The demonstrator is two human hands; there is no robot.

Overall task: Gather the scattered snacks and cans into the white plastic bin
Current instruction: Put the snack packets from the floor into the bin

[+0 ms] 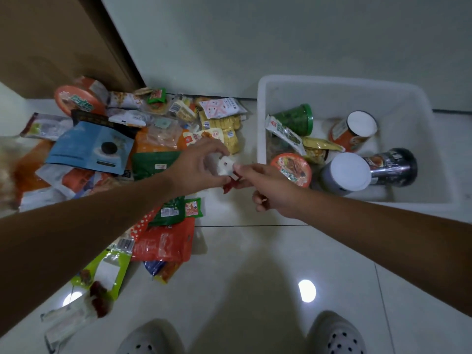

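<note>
Pale glossy floor tiles (255,264) carry everything, with a white wall along the far edge and a brown wooden door (51,39) at the far left corner. Scattered snack packets (158,139) cover the left part of the floor from the door's foot toward the near left, among them a blue pouch (94,149), an orange-lidded noodle bowl (79,100), a red packet (163,242) and a lime-green packet (107,272). At the far right, close to the wall, stands the white plastic bin (263,123). It holds a green cup (296,118), an orange canister (355,131), a white-lidded tub (344,172), a dark can (393,167) on its side, a second orange-lidded noodle bowl (291,168) and a few packets; its far half is bare.

Both arms reach into the gap between the pile and the bin's left wall. The left hand (196,167) pinches a small white packet (226,166) between thumb and fingertips. The right hand (270,190) meets it there, thumb and forefinger nipping the packet's edge together with a small red wrapper (231,185), the other fingers curled under. Both pieces hang above the floor just beside the bin's near left corner, outside it.

Open tile stretches across the near middle and right, with only two grey perforated clogs (334,335) at the near edge.
</note>
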